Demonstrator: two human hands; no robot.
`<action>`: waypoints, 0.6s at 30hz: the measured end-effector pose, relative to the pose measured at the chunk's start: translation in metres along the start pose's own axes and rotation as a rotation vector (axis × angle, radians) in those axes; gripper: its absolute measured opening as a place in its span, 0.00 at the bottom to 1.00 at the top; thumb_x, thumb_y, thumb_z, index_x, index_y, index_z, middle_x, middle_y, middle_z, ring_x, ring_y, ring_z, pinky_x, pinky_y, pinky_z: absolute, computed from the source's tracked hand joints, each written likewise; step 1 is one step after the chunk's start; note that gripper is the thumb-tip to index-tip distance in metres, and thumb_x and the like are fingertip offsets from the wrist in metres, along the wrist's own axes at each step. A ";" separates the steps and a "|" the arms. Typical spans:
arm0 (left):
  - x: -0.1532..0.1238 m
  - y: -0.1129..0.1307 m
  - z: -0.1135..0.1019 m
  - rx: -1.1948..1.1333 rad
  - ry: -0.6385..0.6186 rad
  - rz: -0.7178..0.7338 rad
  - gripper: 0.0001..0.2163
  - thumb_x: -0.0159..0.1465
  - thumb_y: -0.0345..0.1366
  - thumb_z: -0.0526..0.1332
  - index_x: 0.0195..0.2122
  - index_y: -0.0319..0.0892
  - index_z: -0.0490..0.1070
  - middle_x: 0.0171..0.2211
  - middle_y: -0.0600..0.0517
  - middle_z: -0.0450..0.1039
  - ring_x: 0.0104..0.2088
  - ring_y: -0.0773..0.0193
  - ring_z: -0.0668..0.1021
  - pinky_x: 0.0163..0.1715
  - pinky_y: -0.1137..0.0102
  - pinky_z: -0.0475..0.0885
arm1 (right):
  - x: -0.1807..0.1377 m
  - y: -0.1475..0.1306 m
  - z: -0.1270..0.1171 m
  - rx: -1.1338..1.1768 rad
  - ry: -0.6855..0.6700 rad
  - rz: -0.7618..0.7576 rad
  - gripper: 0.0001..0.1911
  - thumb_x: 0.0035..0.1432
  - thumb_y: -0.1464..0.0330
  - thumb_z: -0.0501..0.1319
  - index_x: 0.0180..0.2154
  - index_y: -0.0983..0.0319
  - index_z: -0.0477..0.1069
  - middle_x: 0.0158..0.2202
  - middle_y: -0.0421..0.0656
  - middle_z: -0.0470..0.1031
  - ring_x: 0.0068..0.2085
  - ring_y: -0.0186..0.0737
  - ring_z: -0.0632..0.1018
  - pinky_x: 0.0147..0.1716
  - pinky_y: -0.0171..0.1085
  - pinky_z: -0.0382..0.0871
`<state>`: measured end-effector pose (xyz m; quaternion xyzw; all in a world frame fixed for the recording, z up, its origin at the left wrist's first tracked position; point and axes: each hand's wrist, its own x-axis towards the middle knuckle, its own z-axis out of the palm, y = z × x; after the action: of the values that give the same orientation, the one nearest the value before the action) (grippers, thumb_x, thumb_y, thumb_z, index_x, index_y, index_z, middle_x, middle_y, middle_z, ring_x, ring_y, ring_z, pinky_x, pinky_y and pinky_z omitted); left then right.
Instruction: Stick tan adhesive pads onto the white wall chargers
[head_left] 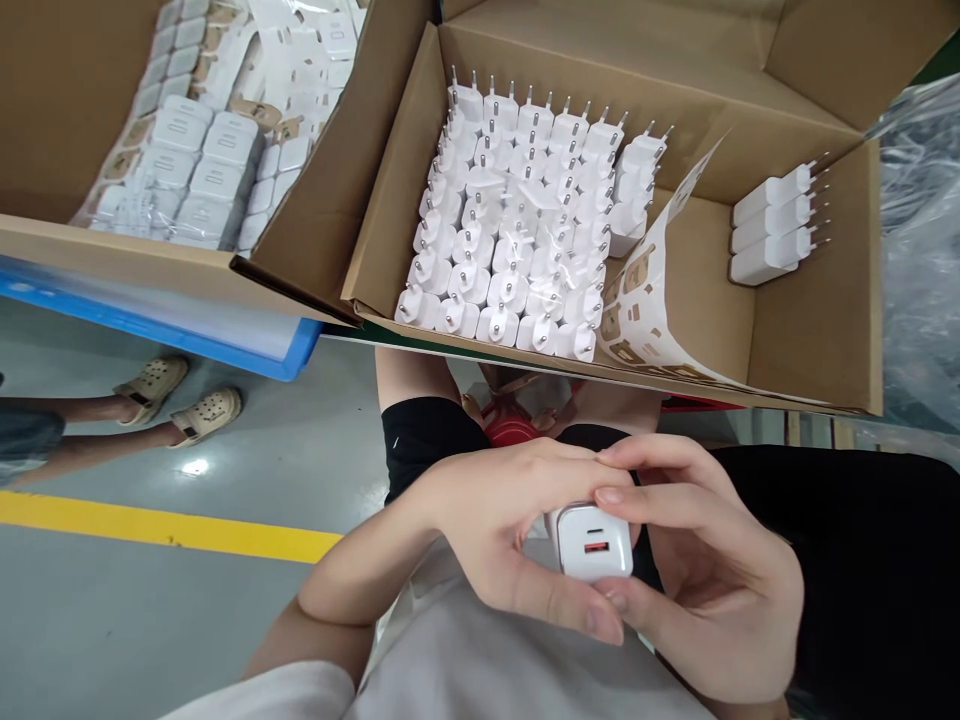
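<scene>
A white USB wall charger (pixel 581 563) is held in front of my lap, its end face turned up toward me. That face has a small dark slot and a red USB port. My left hand (pixel 510 530) wraps round the charger from the left, with the thumb along its lower side. From the right, my right hand (pixel 720 560) pinches the same charger between thumb and fingertips. The prong end is hidden. Beyond my hands, a cardboard box (pixel 814 335) holds rows of white chargers (pixel 514 250) with metal pins up.
Three chargers (pixel 772 230) lie at the box's right wall, near a curved cut-out card sheet (pixel 649 305). A second carton (pixel 112 240) at left holds bagged chargers. A blue-edged tray (pixel 300 350) lies below it. Another person's shoes (pixel 206 415) stand on the floor. Clear plastic (pixel 922 240) lies right.
</scene>
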<state>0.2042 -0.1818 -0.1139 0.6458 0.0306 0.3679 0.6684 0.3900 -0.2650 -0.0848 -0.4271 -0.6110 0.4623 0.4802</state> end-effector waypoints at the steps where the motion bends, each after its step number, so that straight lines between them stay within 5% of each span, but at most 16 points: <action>1: -0.001 -0.001 0.001 0.004 0.012 0.007 0.18 0.64 0.41 0.78 0.37 0.44 0.67 0.27 0.57 0.69 0.24 0.69 0.70 0.23 0.75 0.69 | 0.000 0.000 0.000 0.012 -0.001 0.011 0.22 0.64 0.70 0.76 0.58 0.54 0.81 0.59 0.45 0.75 0.56 0.41 0.81 0.55 0.36 0.82; 9: 0.001 -0.005 0.003 -0.157 0.009 -0.042 0.19 0.59 0.43 0.80 0.35 0.45 0.69 0.26 0.56 0.70 0.24 0.66 0.71 0.24 0.71 0.69 | 0.002 0.002 -0.005 -0.065 -0.050 -0.049 0.20 0.66 0.65 0.76 0.58 0.54 0.80 0.56 0.45 0.76 0.52 0.41 0.82 0.53 0.38 0.84; 13: -0.001 -0.001 0.007 -0.181 0.076 -0.091 0.08 0.70 0.39 0.67 0.36 0.43 0.72 0.28 0.53 0.70 0.25 0.64 0.71 0.27 0.70 0.69 | 0.004 0.008 -0.004 -0.121 -0.038 -0.113 0.26 0.65 0.61 0.77 0.62 0.52 0.78 0.55 0.46 0.77 0.52 0.45 0.83 0.50 0.42 0.85; 18: -0.005 0.003 0.011 -0.156 0.153 -0.175 0.13 0.76 0.40 0.59 0.33 0.42 0.72 0.29 0.49 0.71 0.28 0.63 0.72 0.29 0.70 0.69 | 0.009 0.018 0.000 -0.198 0.005 -0.244 0.29 0.67 0.59 0.75 0.66 0.53 0.75 0.55 0.47 0.79 0.53 0.48 0.83 0.52 0.46 0.85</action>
<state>0.2045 -0.1939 -0.1116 0.5568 0.1088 0.3576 0.7418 0.3901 -0.2526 -0.1007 -0.3958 -0.6999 0.3369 0.4898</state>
